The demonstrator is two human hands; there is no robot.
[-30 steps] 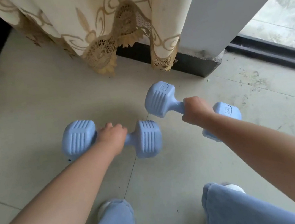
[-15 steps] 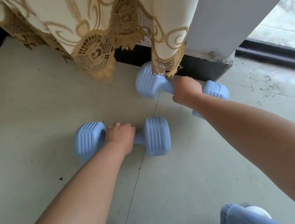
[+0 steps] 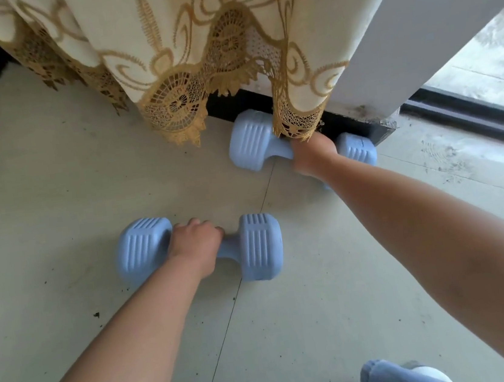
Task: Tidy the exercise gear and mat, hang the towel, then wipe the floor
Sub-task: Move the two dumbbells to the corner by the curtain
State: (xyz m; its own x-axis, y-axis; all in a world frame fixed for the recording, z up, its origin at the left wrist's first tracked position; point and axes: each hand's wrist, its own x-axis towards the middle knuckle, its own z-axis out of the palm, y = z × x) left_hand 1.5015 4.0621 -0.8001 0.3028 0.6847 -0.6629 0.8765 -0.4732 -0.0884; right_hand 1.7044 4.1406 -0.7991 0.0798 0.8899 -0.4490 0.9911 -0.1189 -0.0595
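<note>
One pale blue ribbed plastic dumbbell point(image 3: 199, 248) was gripped by the left hand point(image 3: 198, 240); another point(image 3: 300, 145), at one o'clock, was clasped by the right hand point(image 3: 313, 154).

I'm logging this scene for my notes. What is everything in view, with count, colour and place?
dumbbell: 2, light blue; near dumbbell on the floor centre-left, far dumbbell at the dark skirting, partly under the curtain hem.
curtain: 1, cream with gold lace, top.
wall corner: 1, grey-white, upper right.
door track: 1, black, right.
floor: pale tiles, speckled with dirt.
trouser legs: 2, blue, bottom edge.
left hand: grips near dumbbell's handle.
right hand: grips far dumbbell's handle.
</note>
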